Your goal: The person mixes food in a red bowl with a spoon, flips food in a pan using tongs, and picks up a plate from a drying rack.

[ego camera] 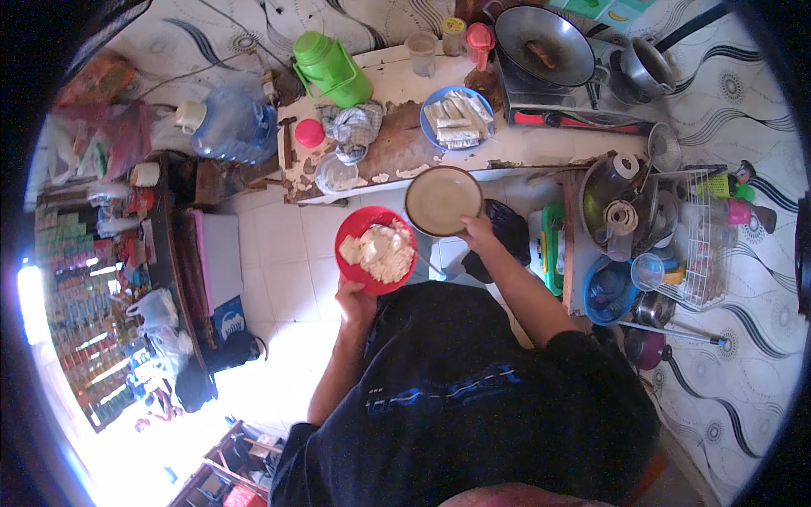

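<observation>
My left hand grips the rim of a red plastic bowl at its near side. White cooked rice fills much of the bowl, and a spoon appears to stick out to the right. With my right hand I hold a beige plate with a brown rim by its lower right edge. No food shows on the plate. It is up by the table's front edge, just right of the bowl. On the worn table beyond sits a blue plate stacked with wrapped rolls.
A green thermos jug, a checked cloth and a clear plastic tub stand on the table's left. A wok and a saucepan rest on the gas stove. To the right is a white dish rack.
</observation>
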`<state>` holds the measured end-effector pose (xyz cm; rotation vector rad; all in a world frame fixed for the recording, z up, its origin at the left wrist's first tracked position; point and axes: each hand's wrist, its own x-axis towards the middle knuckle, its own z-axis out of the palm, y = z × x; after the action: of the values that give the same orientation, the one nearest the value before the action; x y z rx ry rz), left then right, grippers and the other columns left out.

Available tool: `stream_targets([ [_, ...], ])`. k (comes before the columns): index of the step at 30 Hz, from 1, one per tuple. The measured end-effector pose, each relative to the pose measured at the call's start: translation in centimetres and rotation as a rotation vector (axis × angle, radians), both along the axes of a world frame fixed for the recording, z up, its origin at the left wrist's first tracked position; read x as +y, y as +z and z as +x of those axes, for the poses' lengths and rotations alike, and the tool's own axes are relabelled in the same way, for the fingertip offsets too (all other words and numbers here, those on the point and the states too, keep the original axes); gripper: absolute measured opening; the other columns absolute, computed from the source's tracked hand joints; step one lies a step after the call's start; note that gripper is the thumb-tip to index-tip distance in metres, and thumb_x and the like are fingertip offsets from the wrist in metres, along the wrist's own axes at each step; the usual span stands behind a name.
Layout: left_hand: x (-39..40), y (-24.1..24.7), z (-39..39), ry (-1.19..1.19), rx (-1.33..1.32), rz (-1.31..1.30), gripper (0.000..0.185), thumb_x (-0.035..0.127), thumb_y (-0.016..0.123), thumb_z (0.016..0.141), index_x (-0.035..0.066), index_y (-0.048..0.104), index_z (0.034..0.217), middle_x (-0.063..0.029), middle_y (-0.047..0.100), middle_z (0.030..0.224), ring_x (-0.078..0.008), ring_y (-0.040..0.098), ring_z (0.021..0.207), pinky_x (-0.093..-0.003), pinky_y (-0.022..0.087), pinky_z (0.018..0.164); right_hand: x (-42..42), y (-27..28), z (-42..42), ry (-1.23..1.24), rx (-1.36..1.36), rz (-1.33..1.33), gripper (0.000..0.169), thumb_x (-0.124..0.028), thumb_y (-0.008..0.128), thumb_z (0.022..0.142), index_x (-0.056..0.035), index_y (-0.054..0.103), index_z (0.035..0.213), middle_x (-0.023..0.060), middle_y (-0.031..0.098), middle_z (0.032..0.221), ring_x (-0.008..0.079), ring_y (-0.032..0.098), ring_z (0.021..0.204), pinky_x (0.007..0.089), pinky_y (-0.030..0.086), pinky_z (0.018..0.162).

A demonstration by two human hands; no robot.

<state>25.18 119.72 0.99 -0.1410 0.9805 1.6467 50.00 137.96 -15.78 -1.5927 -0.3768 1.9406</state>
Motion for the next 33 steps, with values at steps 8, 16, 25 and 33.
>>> stream_targets([
  [8,2.1,-1.2,-7.8,-0.181,0.464,-0.125,0.08,0.01,0.051,0.061,-0.003,0.033,0.138,-0.0189,0.048,0.133,-0.0331,0.048,0.122,-0.0431,0.04,0.104,7.3,-9.7,-10.8,0.02,-0.136,-0.029,0.039,-0.004,0.057,0.09,-0.0105,0.046,0.127,0.0113,0.057,0.118,0.031,0.062,0.101,0.0517,0.056,0.078],
  [16,9.0,-2.8,-14.4,-0.146,0.168,-0.007,0.081,0.009,0.051,0.061,-0.002,0.032,0.139,-0.0176,0.046,0.135,-0.0318,0.046,0.125,-0.0425,0.037,0.107,9.0,-18.9,-14.2,0.139,-0.38,0.232,0.039,-0.015,0.066,0.087,-0.0044,0.052,0.121,0.0142,0.061,0.111,0.0285,0.061,0.099,0.0465,0.055,0.073],
  [25,16.0,-2.0,-13.4,-0.203,0.026,0.167,0.078,0.007,0.049,0.062,-0.001,0.034,0.138,-0.0165,0.048,0.133,-0.0309,0.046,0.125,-0.0421,0.037,0.107,10.6,-2.3,-11.0,0.404,-1.21,0.635,0.043,-0.013,0.074,0.071,0.0006,0.058,0.108,0.0171,0.061,0.098,0.0295,0.061,0.09,0.0388,0.049,0.079],
  [33,23.3,1.2,-6.7,-0.212,0.001,0.172,0.077,0.007,0.05,0.062,0.0,0.036,0.137,-0.0155,0.049,0.132,-0.0306,0.048,0.123,-0.0421,0.039,0.105,23.0,9.8,12.3,-0.24,-1.544,0.764,0.041,-0.01,0.072,0.073,-0.0032,0.058,0.111,0.0152,0.059,0.1,0.0286,0.056,0.094,0.0384,0.046,0.084],
])
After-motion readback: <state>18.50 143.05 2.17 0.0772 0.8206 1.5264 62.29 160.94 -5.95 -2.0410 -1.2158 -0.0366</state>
